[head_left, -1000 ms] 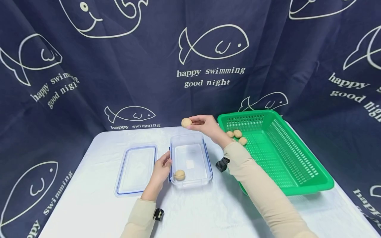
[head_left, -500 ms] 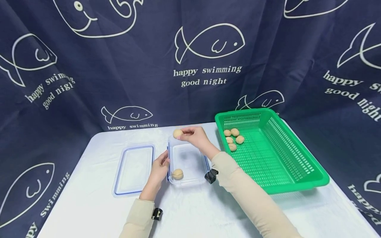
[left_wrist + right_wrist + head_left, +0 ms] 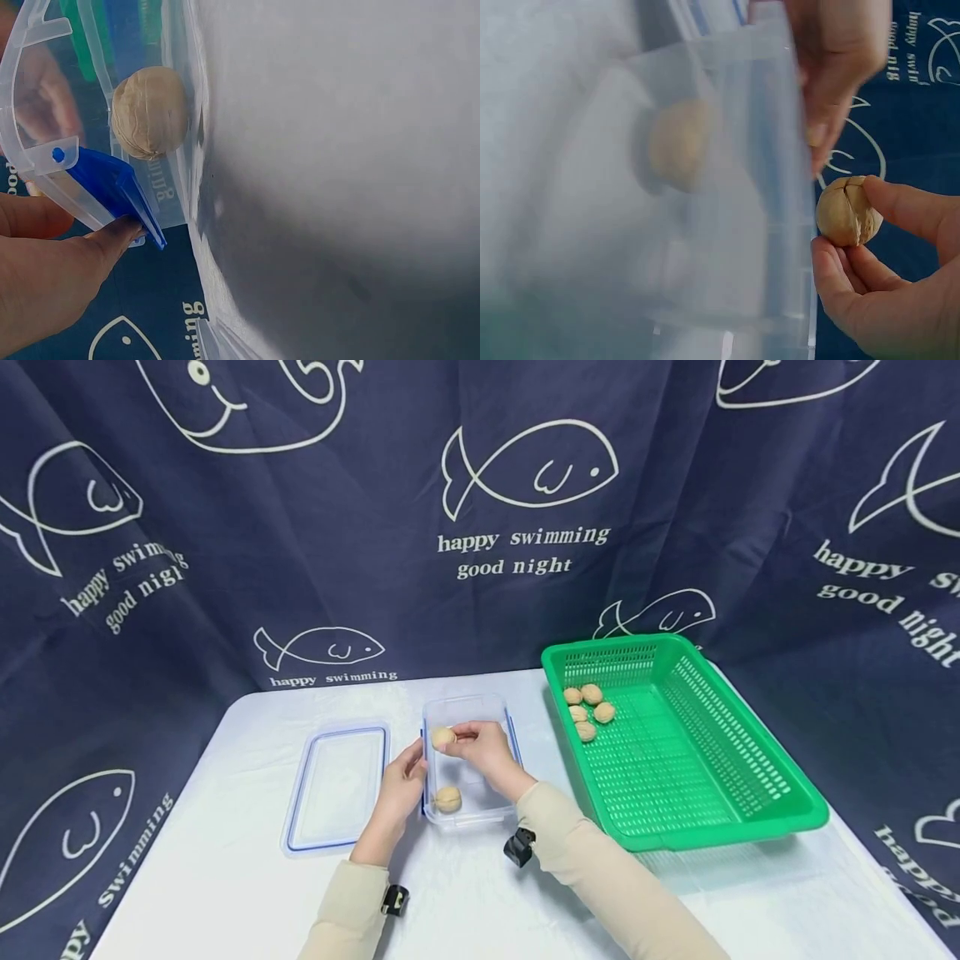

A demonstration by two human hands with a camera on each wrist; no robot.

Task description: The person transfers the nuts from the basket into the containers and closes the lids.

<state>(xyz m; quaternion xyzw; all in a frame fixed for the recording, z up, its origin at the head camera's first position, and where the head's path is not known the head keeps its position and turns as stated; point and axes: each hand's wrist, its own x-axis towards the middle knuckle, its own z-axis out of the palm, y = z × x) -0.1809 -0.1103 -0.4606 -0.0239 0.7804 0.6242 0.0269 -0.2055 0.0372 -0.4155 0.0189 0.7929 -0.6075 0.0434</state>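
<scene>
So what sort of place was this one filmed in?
Probably a makeshift indoor filming corner: dark fish-print fabric hangs behind and beside a white-covered table, and small black wrist devices hint at recording.

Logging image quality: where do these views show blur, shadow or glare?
Head: even light, walnuts in the green basket clear. Left wrist: a shadow darkens the lower part of the white tablecloth. Right wrist: the clear container and the walnut inside it are blurred, the held walnut and fingers crisper; a glint low on the container.
</scene>
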